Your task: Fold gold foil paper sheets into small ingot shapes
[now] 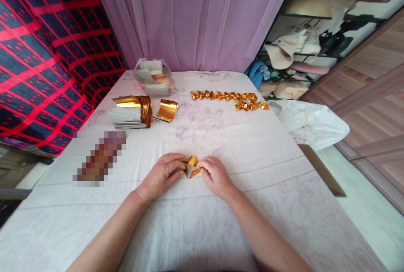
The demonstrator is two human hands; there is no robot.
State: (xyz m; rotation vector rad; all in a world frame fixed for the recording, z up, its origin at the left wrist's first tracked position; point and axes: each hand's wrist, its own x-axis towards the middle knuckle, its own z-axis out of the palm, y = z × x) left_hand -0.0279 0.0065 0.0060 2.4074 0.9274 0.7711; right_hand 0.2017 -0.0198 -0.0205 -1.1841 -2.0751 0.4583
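- head view: both hands meet at the middle of a table w/ a pale floral cloth (202, 230), pinching one small gold foil piece (190, 166) between them — it sits just above the cloth, partly folded, white back showing.
- step, as i judge it: mid-fold, creasing the foil into a small shape like the finished gold pieces (230, 98) lined up at the far side.
- next move likely needs a firm fingertip press along the fold, foil kept from slipping.
- left hand (162, 175): palm down, fingers curled narrow, tips on the foil's left edge.
- right hand (216, 176): palm down, fingers bent close, gripping the right edge.
- foil sheet stack (131, 113) far left, well apart.
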